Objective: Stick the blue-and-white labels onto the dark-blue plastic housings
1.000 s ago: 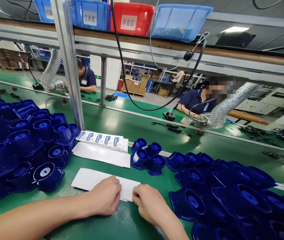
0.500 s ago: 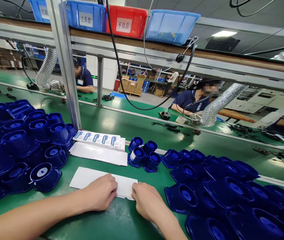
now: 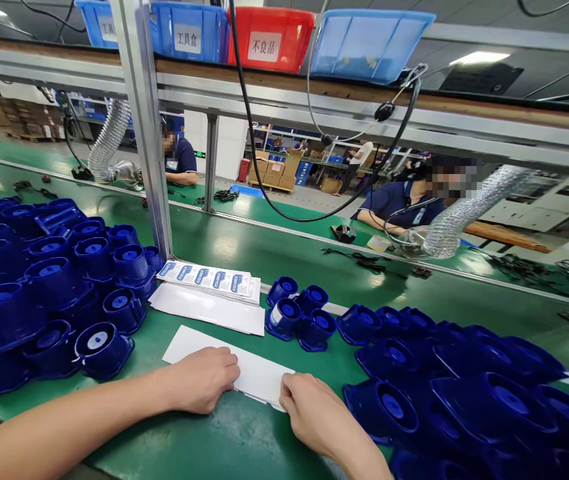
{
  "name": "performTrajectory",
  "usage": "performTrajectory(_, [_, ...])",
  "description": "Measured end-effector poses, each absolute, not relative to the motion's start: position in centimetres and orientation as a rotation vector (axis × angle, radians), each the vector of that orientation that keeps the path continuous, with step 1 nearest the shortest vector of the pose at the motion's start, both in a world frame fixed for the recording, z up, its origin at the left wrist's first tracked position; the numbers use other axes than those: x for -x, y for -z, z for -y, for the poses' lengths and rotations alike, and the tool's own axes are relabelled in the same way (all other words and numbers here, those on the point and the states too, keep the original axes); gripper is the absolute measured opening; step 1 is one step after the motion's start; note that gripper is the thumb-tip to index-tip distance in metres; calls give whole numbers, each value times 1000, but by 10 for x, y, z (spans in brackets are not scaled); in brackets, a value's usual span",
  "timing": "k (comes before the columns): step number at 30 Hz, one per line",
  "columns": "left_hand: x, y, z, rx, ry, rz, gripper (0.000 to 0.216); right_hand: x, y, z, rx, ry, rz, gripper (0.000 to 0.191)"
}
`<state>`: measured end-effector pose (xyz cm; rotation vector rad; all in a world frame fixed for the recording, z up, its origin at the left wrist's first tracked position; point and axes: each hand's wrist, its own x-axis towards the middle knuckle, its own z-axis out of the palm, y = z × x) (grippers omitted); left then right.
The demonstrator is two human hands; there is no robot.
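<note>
A white paper strip (image 3: 259, 375) lies flat on the green bench (image 3: 224, 440) in front of me. My left hand (image 3: 204, 379) rests on its near edge with fingers curled under, pinching the strip. My right hand (image 3: 314, 415) is closed on the strip's right end. Behind the strip lie another white sheet (image 3: 209, 309) and a stack of printed label sheets (image 3: 211, 280). Three small blue plastic housings (image 3: 300, 313) stand just beyond.
Piles of blue plastic housings crowd the left (image 3: 49, 287) and right (image 3: 464, 380) of the bench. An aluminium post (image 3: 147, 133) rises at the back left. Bins (image 3: 264, 37) sit on a shelf overhead. Two co-workers (image 3: 404, 200) sit across a green conveyor.
The strip has turned a little and its right end now lies nearer me. Both hands stay on it, the right hand shifted slightly right.
</note>
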<state>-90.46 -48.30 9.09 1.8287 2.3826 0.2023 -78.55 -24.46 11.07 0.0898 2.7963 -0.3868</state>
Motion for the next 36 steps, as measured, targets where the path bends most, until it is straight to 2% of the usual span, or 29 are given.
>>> performTrajectory(3, [903, -92, 478, -1793, -133, -2388, 8, 788, -109, 254, 30, 518, -2825, 16])
performTrajectory(6, [904, -93, 473, -1748, -87, -2390, 6, 795, -99, 267, 110, 502, -2886, 24])
performTrajectory(12, [908, -90, 465, -1635, -75, -2439, 9, 807, -83, 275, -21, 408, -2935, 31])
performTrajectory(18, [916, -96, 474, -1580, -190, -2468, 16, 807, -88, 272, 136, 478, -2980, 19])
performTrajectory(29, [937, -103, 499, -1681, -169, -2295, 21, 810, -87, 272, 20, 488, -2935, 27])
performTrajectory(36, [941, -108, 502, -1551, -148, -2341, 16, 809, -89, 274, -23, 490, -2916, 27])
